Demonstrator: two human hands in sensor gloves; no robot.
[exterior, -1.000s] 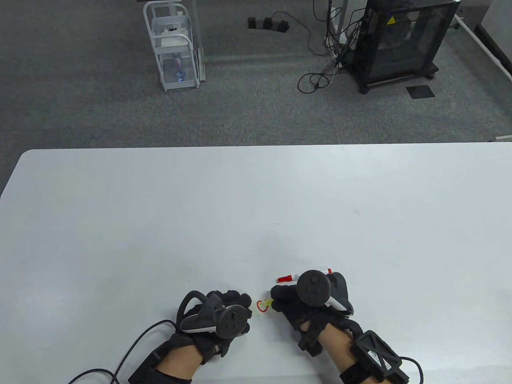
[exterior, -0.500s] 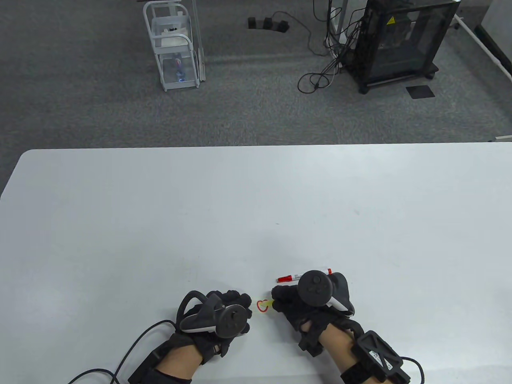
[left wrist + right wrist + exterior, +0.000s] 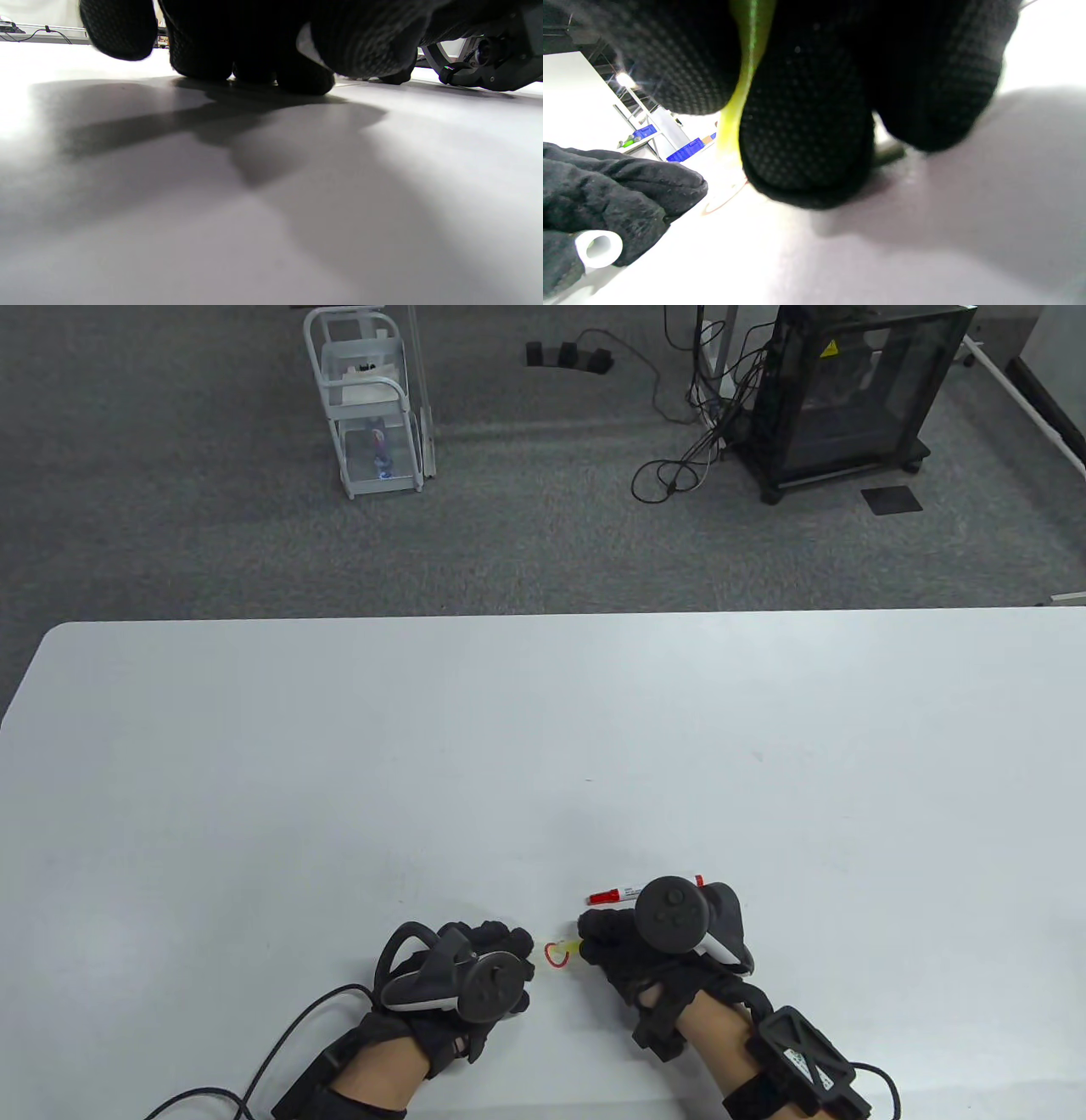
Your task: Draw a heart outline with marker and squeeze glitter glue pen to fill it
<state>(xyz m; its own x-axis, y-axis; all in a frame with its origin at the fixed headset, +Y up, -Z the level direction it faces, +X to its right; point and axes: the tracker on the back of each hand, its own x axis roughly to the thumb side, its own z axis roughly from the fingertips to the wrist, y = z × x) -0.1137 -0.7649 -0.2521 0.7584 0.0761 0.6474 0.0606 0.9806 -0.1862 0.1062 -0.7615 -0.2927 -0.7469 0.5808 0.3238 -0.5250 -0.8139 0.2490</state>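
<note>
A small red heart outline [image 3: 556, 955] is drawn on the white table [image 3: 543, 729] between my hands. My right hand [image 3: 596, 940] grips a yellow-green glitter glue pen [image 3: 574, 948], whose tip points left onto the heart. In the right wrist view the pen [image 3: 742, 84] runs down between my fingers [image 3: 806, 127] to the heart [image 3: 725, 197]. My left hand [image 3: 512, 943] rests curled on the table just left of the heart and holds a small white cap [image 3: 598, 250]. A red marker [image 3: 624, 892] lies on the table just behind my right hand.
The table's front edge lies close below both wrists. A cable [image 3: 280, 1052] trails from my left wrist to the bottom edge. Beyond the table, a white cart [image 3: 373, 407] and a black cabinet [image 3: 848, 390] stand on the grey floor.
My right hand has shifted very slightly, moving the pen tip a little inside the heart. The left hand and the marker have stayed put.
</note>
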